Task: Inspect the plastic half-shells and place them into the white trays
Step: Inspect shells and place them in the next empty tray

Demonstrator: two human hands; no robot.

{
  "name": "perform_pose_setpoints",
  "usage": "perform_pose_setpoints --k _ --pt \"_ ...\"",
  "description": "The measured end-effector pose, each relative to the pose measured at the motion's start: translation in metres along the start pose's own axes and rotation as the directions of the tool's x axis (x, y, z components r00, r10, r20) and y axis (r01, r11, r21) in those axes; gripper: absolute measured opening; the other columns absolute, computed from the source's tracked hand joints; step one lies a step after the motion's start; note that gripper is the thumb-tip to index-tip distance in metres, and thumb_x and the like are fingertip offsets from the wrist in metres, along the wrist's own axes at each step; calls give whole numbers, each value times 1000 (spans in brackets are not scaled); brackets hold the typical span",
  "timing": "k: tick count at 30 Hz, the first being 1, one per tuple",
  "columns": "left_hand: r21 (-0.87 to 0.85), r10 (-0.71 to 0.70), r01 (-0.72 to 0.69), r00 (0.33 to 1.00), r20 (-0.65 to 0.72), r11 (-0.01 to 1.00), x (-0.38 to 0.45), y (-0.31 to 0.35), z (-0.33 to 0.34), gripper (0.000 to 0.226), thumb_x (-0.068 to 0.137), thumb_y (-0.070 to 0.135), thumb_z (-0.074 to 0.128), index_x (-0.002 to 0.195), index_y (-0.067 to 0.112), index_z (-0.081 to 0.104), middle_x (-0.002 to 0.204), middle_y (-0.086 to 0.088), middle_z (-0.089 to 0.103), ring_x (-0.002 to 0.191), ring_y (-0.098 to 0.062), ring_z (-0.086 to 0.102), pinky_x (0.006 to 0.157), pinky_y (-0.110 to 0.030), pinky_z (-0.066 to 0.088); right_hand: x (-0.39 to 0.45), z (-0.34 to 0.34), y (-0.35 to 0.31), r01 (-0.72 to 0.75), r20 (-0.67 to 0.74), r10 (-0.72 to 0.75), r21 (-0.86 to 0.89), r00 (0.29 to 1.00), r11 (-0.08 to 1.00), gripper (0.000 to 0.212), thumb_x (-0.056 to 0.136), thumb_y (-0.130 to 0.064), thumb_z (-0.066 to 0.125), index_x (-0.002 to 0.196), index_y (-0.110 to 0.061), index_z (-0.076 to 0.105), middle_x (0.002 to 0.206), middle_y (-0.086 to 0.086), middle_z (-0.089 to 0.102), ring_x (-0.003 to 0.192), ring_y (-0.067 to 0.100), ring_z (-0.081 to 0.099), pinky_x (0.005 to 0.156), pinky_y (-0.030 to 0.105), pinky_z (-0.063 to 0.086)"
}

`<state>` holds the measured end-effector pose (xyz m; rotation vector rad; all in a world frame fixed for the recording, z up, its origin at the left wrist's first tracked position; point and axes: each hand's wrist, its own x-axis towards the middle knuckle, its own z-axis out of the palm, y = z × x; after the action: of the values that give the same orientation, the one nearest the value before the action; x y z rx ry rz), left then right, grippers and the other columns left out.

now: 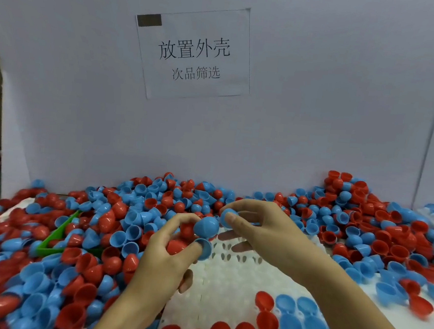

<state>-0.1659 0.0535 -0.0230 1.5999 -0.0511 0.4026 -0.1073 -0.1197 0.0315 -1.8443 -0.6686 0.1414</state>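
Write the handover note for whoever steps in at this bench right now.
Left hand: grips several half-shells, red and blue, with a blue half-shell at the fingertips.
Right hand: pinches another blue shell.
White tray: directly under the hands, near rows partly filled with red and blue shells, far rows bare.
Loose pile: heaped left, behind and right of the tray; a green scoop lies in it.
Done: a few near rows.
Left: finish checking the held shells, seat them, fill the rest.

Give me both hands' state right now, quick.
Left hand: gripping several plastic half-shells, a round blue one at its fingertips and red ones in the palm.
Right hand: pinching one blue plastic half-shell.
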Motion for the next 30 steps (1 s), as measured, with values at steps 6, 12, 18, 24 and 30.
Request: perform_pose_setpoints --k 6,12,18,24,30 --pt "-80 -17 11 997 -74 997 3 -2 -1 35 93 2 58 98 35 70 70 -1 59 47 -11 42 38 -24 36 -5 -5 0 0 69 6 -80 998 997 17 87 -35 73 102 -26 70 90 -6 73 78 6 72 71 20 57" --pt "-146 -59 31 980 -193 989 8 -5 -6 26 94 4 60 94 28 71 74 -14 58 45 -13 44 38 -24 36 -6 -5 1 32 94 -26 -71 995 997 8 88 -28 72 93 -23 72 88 -8 72 71 -1 68 63 11 50" --pt "-285 -144 80 967 -211 955 10 -2 -10 26 93 6 60 82 26 71 72 -7 68 50 -12 49 38 -24 35 -1 -1 11 46 60 -32 -248 998 968 16 91 -10 68 101 -19 75 89 0 72 74 9 73 66 21 58" --pt "-312 -165 85 957 -240 946 9 -1 -8 26 93 6 62 79 26 72 72 -5 67 52 -9 51 39 -22 36 1 4 18 129 76 -106 -454 991 881 20 91 -13 70 107 -23 77 89 -11 72 78 4 68 74 21 59" --pt "-173 -93 18 897 -431 985 13 -8 -16 23 95 13 62 81 30 69 59 0 57 46 -9 45 41 -25 38 -4 -3 9 201 244 -111 -387 964 900 19 87 -22 75 79 -39 73 87 -14 66 84 7 61 79 19 53"
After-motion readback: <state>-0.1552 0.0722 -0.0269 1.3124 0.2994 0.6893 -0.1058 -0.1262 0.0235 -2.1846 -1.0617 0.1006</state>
